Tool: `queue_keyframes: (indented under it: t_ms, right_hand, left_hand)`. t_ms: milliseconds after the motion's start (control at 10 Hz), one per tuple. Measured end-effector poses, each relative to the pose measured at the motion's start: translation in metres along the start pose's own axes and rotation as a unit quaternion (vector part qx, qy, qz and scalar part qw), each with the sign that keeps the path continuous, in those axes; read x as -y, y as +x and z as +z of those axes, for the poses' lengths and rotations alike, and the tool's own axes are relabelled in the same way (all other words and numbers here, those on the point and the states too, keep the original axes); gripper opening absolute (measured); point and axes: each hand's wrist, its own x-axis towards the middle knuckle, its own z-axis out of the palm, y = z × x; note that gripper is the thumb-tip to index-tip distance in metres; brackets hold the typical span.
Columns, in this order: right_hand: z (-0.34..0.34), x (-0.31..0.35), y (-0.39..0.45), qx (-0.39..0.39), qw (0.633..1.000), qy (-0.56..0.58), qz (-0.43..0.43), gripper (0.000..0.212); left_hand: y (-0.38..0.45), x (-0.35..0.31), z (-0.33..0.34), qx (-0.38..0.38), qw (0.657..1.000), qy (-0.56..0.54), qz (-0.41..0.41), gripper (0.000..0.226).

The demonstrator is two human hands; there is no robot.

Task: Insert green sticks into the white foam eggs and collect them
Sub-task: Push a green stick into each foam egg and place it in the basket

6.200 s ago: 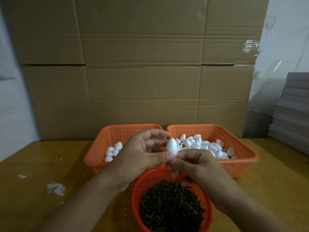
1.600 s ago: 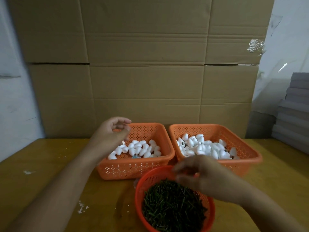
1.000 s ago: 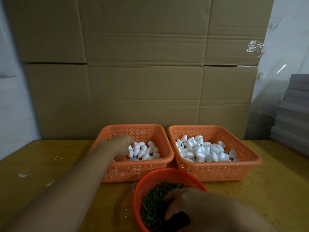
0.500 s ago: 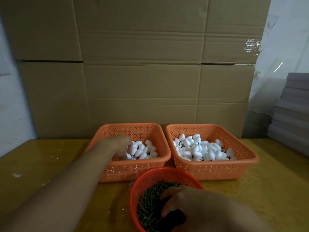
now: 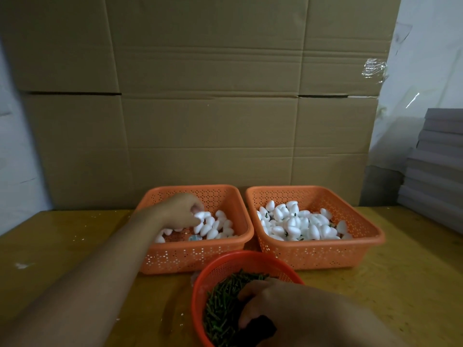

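Head view, the only one. Two rectangular orange perforated baskets stand side by side at the far edge of the wooden table, against a wall of cardboard boxes. A round orange basket of green sticks sits nearest the person, in front of the gap between them.

Left basket: loose white foam eggs, no sticks visible on them, so this is judged the supply of blanks. Right basket: a fuller heap of finished eggs, with dark green bits showing between some, so judged the collecting basket.

Left hand reaches into the left basket, fingers curled down onto one egg at the top of the pile; grip looks like a pinch, though fingertips are partly hidden.

Right hand is down in the stick basket, fingers bent into the sticks. Whether a stick is pinched cannot be told; the fingertips lie in shadow.

Judgement: both hands fetch at once, one part each, which explains sticks central and egg baskets flanking. Next move calls for bringing egg and stick together over the table.

Risk: picking up several sticks at once.
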Motion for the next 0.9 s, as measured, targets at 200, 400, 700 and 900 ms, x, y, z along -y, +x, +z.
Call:
queue_keyframes:
  t_ms: [200, 400, 700, 900]
  right_hand:
    - [-0.058, 0.042, -0.013, 0.009, 0.998, 0.047, 0.041, 0.038]
    - [-0.088, 0.069, -0.028, -0.011, 0.997, 0.077, 0.024, 0.033]
    - [-0.086, 0.068, -0.026, -0.021, 0.996, 0.081, 0.032, 0.032]
    - [-0.087, 0.071, -0.027, -0.036, 0.995, 0.078, 0.040, 0.028]
  left_hand:
    - [-0.038, -0.032, -0.009, -0.094, 0.937, -0.316, 0.114, 0.022]
    - [-0.091, -0.059, 0.002, -0.063, 0.886, -0.432, 0.158, 0.028]
    - [-0.114, -0.070, 0.009, -0.048, 0.899, -0.389, 0.196, 0.026]
    - [-0.119, -0.074, 0.009, 0.033, 0.817, -0.567, 0.102, 0.032]
